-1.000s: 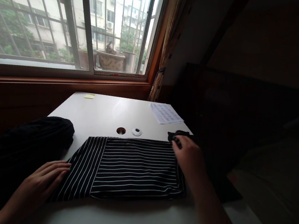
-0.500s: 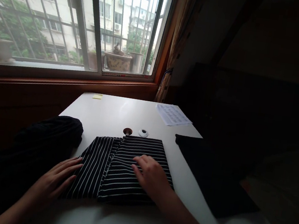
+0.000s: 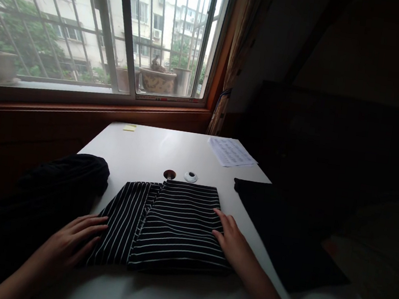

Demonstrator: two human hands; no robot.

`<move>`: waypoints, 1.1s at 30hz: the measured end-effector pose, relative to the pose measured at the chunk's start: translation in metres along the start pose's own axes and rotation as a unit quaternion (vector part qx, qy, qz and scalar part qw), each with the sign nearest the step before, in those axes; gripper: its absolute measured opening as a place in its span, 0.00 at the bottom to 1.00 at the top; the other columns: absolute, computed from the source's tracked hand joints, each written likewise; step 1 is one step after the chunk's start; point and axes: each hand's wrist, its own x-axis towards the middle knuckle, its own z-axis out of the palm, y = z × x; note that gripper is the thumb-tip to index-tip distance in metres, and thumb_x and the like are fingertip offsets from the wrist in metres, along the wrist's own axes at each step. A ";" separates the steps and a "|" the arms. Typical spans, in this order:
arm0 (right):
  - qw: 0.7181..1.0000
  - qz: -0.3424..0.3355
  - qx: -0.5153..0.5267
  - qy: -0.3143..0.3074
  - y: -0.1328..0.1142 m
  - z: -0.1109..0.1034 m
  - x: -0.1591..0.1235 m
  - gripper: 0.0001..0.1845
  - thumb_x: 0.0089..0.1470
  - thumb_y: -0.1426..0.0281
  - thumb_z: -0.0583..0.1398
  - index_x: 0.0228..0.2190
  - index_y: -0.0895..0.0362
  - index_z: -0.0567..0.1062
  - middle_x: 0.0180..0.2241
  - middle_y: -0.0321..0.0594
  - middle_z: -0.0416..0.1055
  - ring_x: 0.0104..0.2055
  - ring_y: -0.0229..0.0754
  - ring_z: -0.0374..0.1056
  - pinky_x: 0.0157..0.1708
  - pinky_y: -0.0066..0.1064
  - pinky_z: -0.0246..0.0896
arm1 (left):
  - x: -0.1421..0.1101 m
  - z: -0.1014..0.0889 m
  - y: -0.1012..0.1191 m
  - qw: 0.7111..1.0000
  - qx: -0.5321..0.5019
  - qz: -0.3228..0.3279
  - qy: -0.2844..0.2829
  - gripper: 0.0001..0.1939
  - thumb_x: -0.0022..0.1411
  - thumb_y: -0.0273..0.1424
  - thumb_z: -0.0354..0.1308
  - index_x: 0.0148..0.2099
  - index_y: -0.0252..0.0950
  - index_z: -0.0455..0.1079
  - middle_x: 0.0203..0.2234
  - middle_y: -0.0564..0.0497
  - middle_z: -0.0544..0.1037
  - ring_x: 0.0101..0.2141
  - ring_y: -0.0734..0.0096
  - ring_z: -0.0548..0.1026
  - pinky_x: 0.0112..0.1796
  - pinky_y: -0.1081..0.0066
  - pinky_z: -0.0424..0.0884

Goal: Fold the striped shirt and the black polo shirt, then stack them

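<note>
A black garment with white stripes [image 3: 182,221] lies folded on the white table [image 3: 154,150]. Its left part has stripes running lengthwise; the larger right part, folded over, has stripes running across. My left hand [image 3: 70,240] rests at the garment's left edge, fingers stretched out, with the fingertips on the cloth. At the right edge is my right hand [image 3: 230,235], its fingers apart and the tips touching the striped fabric. Neither hand grips anything.
A dark heap of cloth [image 3: 64,185] sits on the left. Another dark, flat cloth [image 3: 284,235] lies along the right side. Printed sheets [image 3: 231,152], a yellow sticky note [image 3: 129,128], a round cable hole [image 3: 169,174] and its white cover [image 3: 190,177] are farther back, below the window.
My right hand has moved right, from the middle of the folded part to its right edge. My left hand has stayed near the left edge, shifting only slightly.
</note>
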 end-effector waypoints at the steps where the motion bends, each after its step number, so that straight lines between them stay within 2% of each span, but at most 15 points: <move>1: 1.000 -0.001 0.019 -0.009 0.003 -0.002 0.002 0.30 0.61 0.68 0.53 0.63 0.42 0.56 0.51 0.43 0.66 0.46 0.50 0.73 0.43 0.41 0.71 | 0.001 -0.002 0.001 1.000 -0.001 0.002 -0.004 0.18 0.67 0.39 0.58 0.58 0.49 0.71 0.56 0.53 0.75 0.56 0.59 0.73 0.54 0.62 0.74; 5: 0.999 -0.006 0.035 0.003 0.030 -0.014 0.016 0.32 0.59 0.71 0.54 0.63 0.44 0.59 0.53 0.43 0.67 0.53 0.49 0.69 0.51 0.43 0.68 | 0.007 -0.017 0.024 0.997 -0.046 0.017 -0.055 0.17 0.67 0.34 0.58 0.58 0.49 0.71 0.52 0.52 0.78 0.52 0.61 0.75 0.51 0.65 0.75; 9: 0.997 -0.009 -0.031 0.064 0.061 -0.036 0.033 0.28 0.58 0.73 0.55 0.59 0.48 0.66 0.46 0.44 0.68 0.47 0.50 0.71 0.49 0.43 0.69 | 0.020 -0.038 0.067 0.977 -0.157 0.060 -0.129 0.21 0.67 0.28 0.56 0.60 0.48 0.68 0.49 0.49 0.79 0.51 0.60 0.74 0.50 0.64 0.75; 12: 0.986 -0.023 -0.105 0.129 0.059 -0.051 0.037 0.21 0.59 0.73 0.56 0.54 0.52 0.72 0.46 0.47 0.68 0.45 0.51 0.69 0.48 0.46 0.67 | 0.035 -0.041 0.085 0.963 -0.203 0.085 -0.156 0.20 0.68 0.25 0.54 0.59 0.47 0.69 0.46 0.48 0.79 0.50 0.59 0.72 0.49 0.63 0.74; 14: 0.982 -0.068 -0.106 0.142 0.040 -0.055 0.032 0.15 0.61 0.72 0.56 0.49 0.54 0.75 0.46 0.48 0.68 0.47 0.52 0.66 0.51 0.46 0.65 | 0.047 -0.034 0.084 0.966 -0.195 0.093 -0.145 0.17 0.69 0.25 0.53 0.56 0.47 0.70 0.43 0.49 0.79 0.48 0.61 0.73 0.46 0.64 0.74; 15: 0.983 -0.103 -0.086 0.129 0.026 -0.056 0.028 0.12 0.63 0.71 0.56 0.46 0.55 0.76 0.45 0.47 0.69 0.47 0.50 0.65 0.51 0.45 0.64 | 0.055 -0.028 0.080 0.970 -0.182 0.096 -0.130 0.16 0.70 0.25 0.52 0.55 0.47 0.71 0.41 0.49 0.79 0.46 0.62 0.73 0.45 0.64 0.74; 18: 0.975 -0.219 0.007 0.039 -0.021 -0.048 0.007 0.06 0.64 0.69 0.57 0.39 0.54 0.76 0.38 0.40 0.70 0.43 0.44 0.65 0.48 0.41 0.63 | 0.086 -0.011 0.069 0.982 -0.132 0.105 -0.080 0.13 0.70 0.27 0.53 0.53 0.46 0.73 0.41 0.50 0.80 0.43 0.64 0.72 0.43 0.65 0.74; 19: 0.965 -0.260 0.031 -0.018 -0.035 -0.043 0.000 0.05 0.63 0.68 0.59 0.40 0.53 0.75 0.39 0.39 0.71 0.43 0.43 0.65 0.49 0.40 0.62 | 0.099 -0.005 0.067 0.985 -0.118 0.109 -0.070 0.13 0.70 0.28 0.53 0.53 0.46 0.73 0.42 0.50 0.80 0.44 0.64 0.72 0.43 0.64 0.73; 22: 0.933 -0.337 0.057 -0.107 -0.061 -0.030 -0.020 0.11 0.56 0.62 0.66 0.39 0.53 0.75 0.40 0.38 0.72 0.42 0.43 0.65 0.47 0.39 0.62 | 0.141 0.010 0.067 0.986 -0.096 0.126 -0.044 0.14 0.71 0.27 0.53 0.53 0.45 0.74 0.45 0.50 0.79 0.45 0.64 0.72 0.46 0.63 0.72; 24: 0.927 -0.350 0.048 -0.126 -0.066 -0.024 -0.028 0.16 0.51 0.60 0.70 0.40 0.53 0.76 0.40 0.38 0.73 0.43 0.44 0.64 0.46 0.39 0.61 | 0.168 0.023 0.070 0.986 -0.088 0.136 -0.040 0.13 0.70 0.28 0.53 0.53 0.44 0.74 0.45 0.50 0.79 0.45 0.62 0.71 0.46 0.62 0.72; 26: 0.925 -0.353 0.036 -0.135 -0.066 -0.022 -0.034 0.19 0.48 0.60 0.71 0.40 0.53 0.76 0.42 0.38 0.73 0.44 0.45 0.64 0.45 0.39 0.61 | 0.194 0.038 0.073 0.989 -0.086 0.114 -0.046 0.13 0.70 0.30 0.54 0.53 0.43 0.74 0.47 0.48 0.78 0.47 0.60 0.71 0.49 0.60 0.70; 29: 0.926 -0.349 0.024 -0.138 -0.064 -0.022 -0.039 0.23 0.45 0.61 0.73 0.41 0.54 0.75 0.43 0.39 0.73 0.44 0.46 0.64 0.45 0.39 0.61 | 0.225 0.062 0.073 0.992 -0.119 0.001 -0.039 0.15 0.67 0.35 0.57 0.55 0.42 0.73 0.50 0.45 0.76 0.50 0.55 0.70 0.52 0.57 0.67; 31: 0.928 -0.351 0.018 -0.126 -0.064 -0.021 -0.043 0.18 0.47 0.65 0.72 0.38 0.56 0.74 0.41 0.39 0.73 0.43 0.45 0.64 0.44 0.38 0.62 | 0.243 0.077 0.071 0.987 -0.141 -0.056 -0.042 0.17 0.67 0.39 0.57 0.53 0.38 0.74 0.48 0.43 0.76 0.47 0.56 0.73 0.49 0.60 0.69; 33: 0.925 -0.363 0.015 -0.107 -0.064 -0.019 -0.047 0.09 0.51 0.71 0.68 0.33 0.57 0.73 0.38 0.39 0.73 0.41 0.43 0.64 0.41 0.36 0.61 | 0.256 0.087 0.069 0.982 -0.157 -0.082 -0.060 0.15 0.65 0.40 0.58 0.46 0.36 0.77 0.41 0.44 0.78 0.40 0.59 0.77 0.42 0.64 0.71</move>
